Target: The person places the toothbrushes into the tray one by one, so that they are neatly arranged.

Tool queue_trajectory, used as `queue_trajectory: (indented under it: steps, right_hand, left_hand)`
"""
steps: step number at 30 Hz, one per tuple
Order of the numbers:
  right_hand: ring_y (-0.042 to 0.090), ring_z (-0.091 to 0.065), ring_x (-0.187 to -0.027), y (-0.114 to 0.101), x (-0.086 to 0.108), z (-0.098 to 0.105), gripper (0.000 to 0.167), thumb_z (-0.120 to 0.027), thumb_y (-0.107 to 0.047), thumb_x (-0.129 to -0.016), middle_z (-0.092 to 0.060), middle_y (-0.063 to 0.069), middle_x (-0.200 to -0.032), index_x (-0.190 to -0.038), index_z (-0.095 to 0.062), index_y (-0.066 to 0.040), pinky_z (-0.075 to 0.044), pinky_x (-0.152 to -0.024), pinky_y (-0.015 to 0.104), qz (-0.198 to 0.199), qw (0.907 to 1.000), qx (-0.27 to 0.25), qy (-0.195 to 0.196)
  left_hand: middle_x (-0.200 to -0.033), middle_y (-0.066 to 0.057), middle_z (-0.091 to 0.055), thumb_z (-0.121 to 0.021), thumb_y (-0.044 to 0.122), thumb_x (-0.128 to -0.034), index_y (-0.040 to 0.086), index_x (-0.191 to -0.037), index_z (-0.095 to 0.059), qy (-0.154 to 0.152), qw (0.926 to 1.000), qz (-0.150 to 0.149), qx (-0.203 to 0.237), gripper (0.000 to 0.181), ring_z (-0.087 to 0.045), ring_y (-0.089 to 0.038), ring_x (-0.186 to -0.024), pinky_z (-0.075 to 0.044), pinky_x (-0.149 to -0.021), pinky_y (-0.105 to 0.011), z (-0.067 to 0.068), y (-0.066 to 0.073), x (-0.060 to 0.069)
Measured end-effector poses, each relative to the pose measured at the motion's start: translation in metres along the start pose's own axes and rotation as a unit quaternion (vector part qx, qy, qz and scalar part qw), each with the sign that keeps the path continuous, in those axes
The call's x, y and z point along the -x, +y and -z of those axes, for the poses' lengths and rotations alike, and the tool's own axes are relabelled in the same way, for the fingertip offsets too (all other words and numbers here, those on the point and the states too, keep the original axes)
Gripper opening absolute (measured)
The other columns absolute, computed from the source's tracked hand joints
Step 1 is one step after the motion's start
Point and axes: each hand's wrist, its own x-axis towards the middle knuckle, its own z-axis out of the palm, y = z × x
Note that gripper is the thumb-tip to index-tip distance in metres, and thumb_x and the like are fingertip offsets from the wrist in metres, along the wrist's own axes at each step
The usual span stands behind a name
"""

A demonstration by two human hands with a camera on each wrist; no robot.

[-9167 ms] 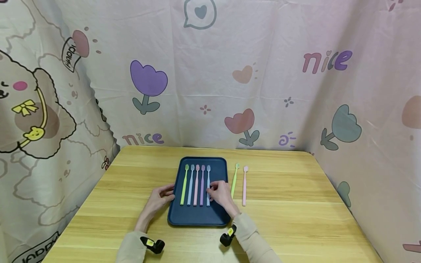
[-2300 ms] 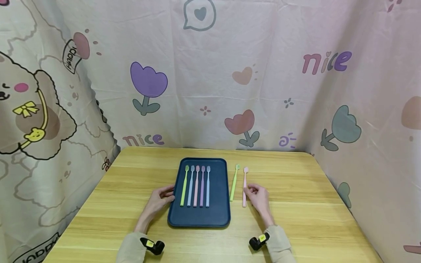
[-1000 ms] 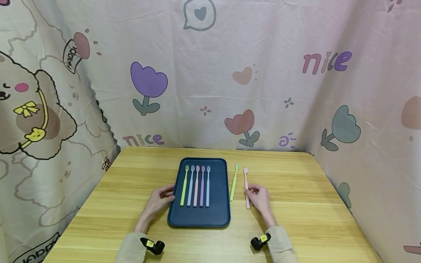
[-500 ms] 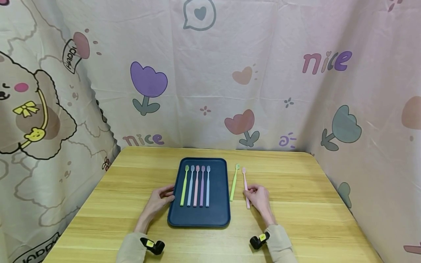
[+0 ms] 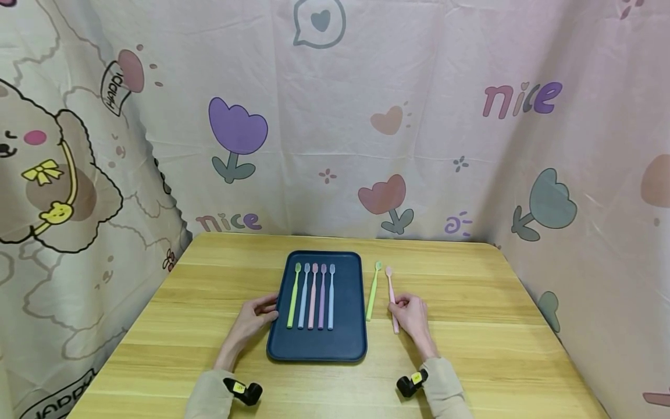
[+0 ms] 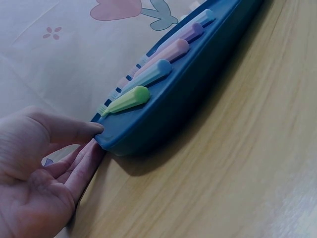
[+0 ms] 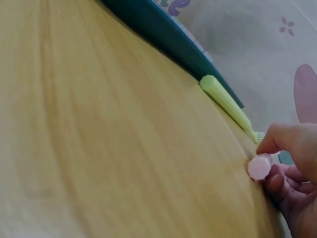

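In the head view a dark blue tray holds a row of toothbrushes: green, blue, pink, purple and another blue. My left hand grips the tray's left edge; the left wrist view has its thumb at the rim and the other fingers lower at the side. Right of the tray, my right hand pinches a second pink toothbrush by its handle. That brush leans slightly, handle end toward the right. Between it and the tray lies a second green toothbrush.
Everything stands on a light wooden table. A printed cloth hangs behind and at both sides. Each wrist carries a small black camera, left and right.
My right hand has left the right-hand blue toothbrush in the tray and moved right to the loose pink one. That brush's handle end has shifted a little rightward. My left hand stays put.
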Motion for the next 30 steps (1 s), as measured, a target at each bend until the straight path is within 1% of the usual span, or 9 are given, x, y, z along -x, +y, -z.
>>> queue_trajectory:
  steps: [8, 14, 18, 20, 25, 27, 30]
  right_hand:
    - [0.007, -0.054, -0.056, 0.0018, -0.0002, 0.0007, 0.009, -0.073, -0.008, -0.079, -0.069, 0.008, -0.07, -0.083, -0.075, 0.001, -0.043, -0.052, 0.019, -0.004, 0.9998, -0.021, 0.003]
    - [0.007, -0.055, -0.059, 0.0021, 0.0003, 0.0027, 0.013, -0.071, -0.006, -0.08, -0.07, 0.011, -0.074, -0.087, -0.073, 0.004, -0.046, -0.052, 0.018, -0.028, 0.9978, -0.06, -0.006]
    - [0.007, -0.056, -0.06, 0.0028, 0.0007, 0.0034, 0.016, -0.071, -0.004, -0.082, -0.072, 0.015, -0.079, -0.093, -0.071, 0.008, -0.048, -0.05, 0.019, -0.044, 0.9943, -0.096, -0.017]
    - [0.007, -0.056, -0.057, 0.0031, 0.0008, 0.0035, 0.017, -0.07, -0.002, -0.082, -0.072, 0.015, -0.079, -0.095, -0.071, 0.009, -0.047, -0.048, 0.019, -0.053, 0.9915, -0.117, -0.02]
    - [0.007, -0.054, -0.05, 0.002, 0.0015, 0.0046, 0.019, -0.069, -0.001, -0.083, -0.07, 0.008, -0.075, -0.098, -0.069, 0.011, -0.046, -0.043, 0.02, -0.077, 0.983, -0.165, -0.027]
    - [0.007, -0.055, -0.05, 0.001, 0.0018, 0.0056, 0.019, -0.069, -0.001, -0.084, -0.07, 0.007, -0.075, -0.099, -0.068, 0.011, -0.047, -0.044, 0.02, -0.085, 0.9806, -0.174, -0.031]
    - [0.008, -0.056, -0.053, -0.0003, 0.0024, 0.0068, 0.02, -0.069, -0.001, -0.085, -0.07, 0.008, -0.077, -0.101, -0.067, 0.011, -0.048, -0.045, 0.021, -0.095, 0.9775, -0.185, -0.037]
  left_hand:
    - [-0.139, -0.029, -0.059, -0.063, -0.003, -0.0944, -0.007, -0.143, -0.051, 0.002, 1.0, 0.0, -0.004, 0.05, -0.062, -0.038, -0.122, -0.051, -0.085, -0.014, -0.0006, 0.0011, 0.0008]
    - [-0.138, -0.029, -0.059, -0.063, -0.003, -0.0946, -0.006, -0.143, -0.052, 0.005, 0.9999, 0.002, -0.009, 0.05, -0.061, -0.038, -0.123, -0.05, -0.085, -0.013, -0.0008, 0.0016, 0.0012]
    - [-0.138, -0.028, -0.059, -0.063, -0.002, -0.0948, -0.005, -0.144, -0.051, 0.007, 0.9999, 0.007, -0.012, 0.05, -0.061, -0.038, -0.124, -0.05, -0.085, -0.013, -0.0008, 0.0008, 0.001]
    - [-0.138, -0.028, -0.06, -0.063, -0.002, -0.0947, -0.005, -0.143, -0.052, 0.008, 0.9998, 0.009, -0.014, 0.05, -0.061, -0.038, -0.124, -0.05, -0.085, -0.013, -0.0008, -0.0003, 0.0005]
    - [-0.135, -0.029, -0.061, -0.063, -0.004, -0.0939, -0.007, -0.142, -0.052, 0.013, 0.9998, 0.01, -0.012, 0.049, -0.062, -0.038, -0.122, -0.05, -0.084, -0.013, -0.0011, -0.0013, -0.0002]
    - [-0.135, -0.03, -0.061, -0.063, -0.004, -0.0935, -0.007, -0.142, -0.052, 0.012, 0.9998, 0.009, -0.009, 0.049, -0.062, -0.038, -0.122, -0.05, -0.084, -0.013, -0.0014, -0.0013, -0.0005]
    - [-0.135, -0.03, -0.061, -0.063, -0.005, -0.0932, -0.008, -0.141, -0.052, 0.01, 0.9998, 0.006, -0.013, 0.049, -0.062, -0.038, -0.121, -0.05, -0.084, -0.013, -0.0017, -0.0021, -0.0011]
